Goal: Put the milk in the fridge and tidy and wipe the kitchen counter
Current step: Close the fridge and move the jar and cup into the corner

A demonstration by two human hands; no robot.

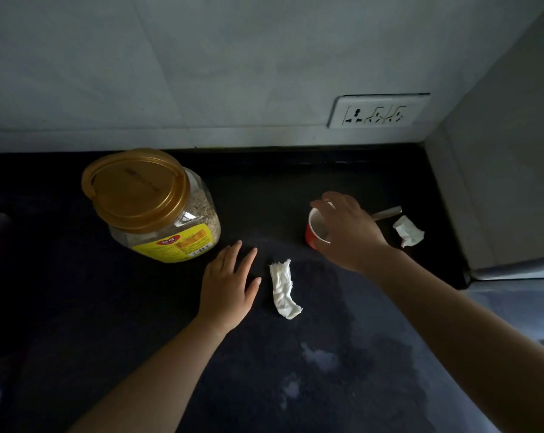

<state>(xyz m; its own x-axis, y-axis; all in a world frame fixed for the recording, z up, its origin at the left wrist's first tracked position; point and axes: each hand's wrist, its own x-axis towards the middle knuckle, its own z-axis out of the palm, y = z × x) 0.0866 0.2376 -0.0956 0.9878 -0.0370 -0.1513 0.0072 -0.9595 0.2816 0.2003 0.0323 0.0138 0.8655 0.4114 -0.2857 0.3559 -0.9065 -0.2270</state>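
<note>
Cup [310,237]: gripped at rim by right hand [348,228].
Counter [327,385]: under flat, straight-fingered left hand [228,284].
Tissue [283,289]: left of grip, beside left hand.

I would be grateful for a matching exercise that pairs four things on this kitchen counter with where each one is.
Things
1. jar
2. red cup
3. long tissue
4. crumpled tissue

Places
A. near the side wall, just past the spoon handle
B. lying just right of the flat left hand
C. under the right hand, whose fingers curl over its rim
D. left of both hands, gold lid on

Pairs: 1-D, 2-C, 3-B, 4-A
</note>
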